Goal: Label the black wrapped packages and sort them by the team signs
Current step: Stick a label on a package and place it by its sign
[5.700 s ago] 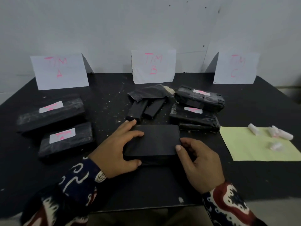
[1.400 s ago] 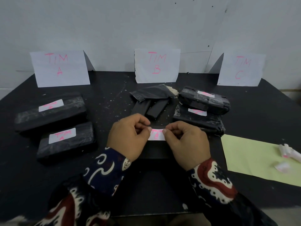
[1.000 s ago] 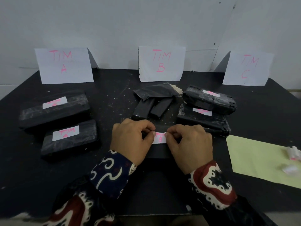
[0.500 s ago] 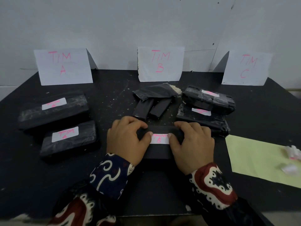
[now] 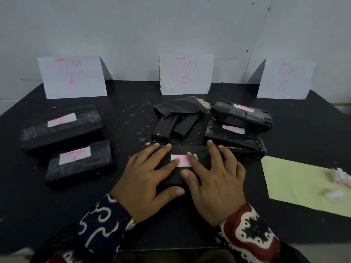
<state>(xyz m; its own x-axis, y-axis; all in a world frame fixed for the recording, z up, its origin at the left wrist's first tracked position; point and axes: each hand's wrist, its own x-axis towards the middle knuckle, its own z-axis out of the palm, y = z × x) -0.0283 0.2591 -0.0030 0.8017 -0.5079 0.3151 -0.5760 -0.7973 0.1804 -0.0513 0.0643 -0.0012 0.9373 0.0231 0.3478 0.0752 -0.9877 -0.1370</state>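
A black wrapped package (image 5: 197,151) lies on the table in front of me with a white label (image 5: 182,160) in pink writing on its top. My left hand (image 5: 146,179) and my right hand (image 5: 214,177) lie flat on the package, fingers straight, fingertips pressing the label from both sides. Three paper signs stand at the back: TIM A (image 5: 73,76), TIM B (image 5: 186,74), TIM C (image 5: 286,78). Two labelled packages (image 5: 62,128) (image 5: 81,162) lie at the left. Two more labelled packages (image 5: 242,115) (image 5: 235,138) are stacked at the centre right.
Small unlabelled black packages (image 5: 176,122) and a crumpled black wrap (image 5: 178,107) lie below the TIM B sign. A pale green sheet (image 5: 296,183) at the right carries several crumpled white label scraps (image 5: 340,175). White crumbs dot the black table (image 5: 133,118).
Both hands first held the bare package, then pinched a label by its ends above it. They lowered it onto the top, and the fingers have now spread flat over it.
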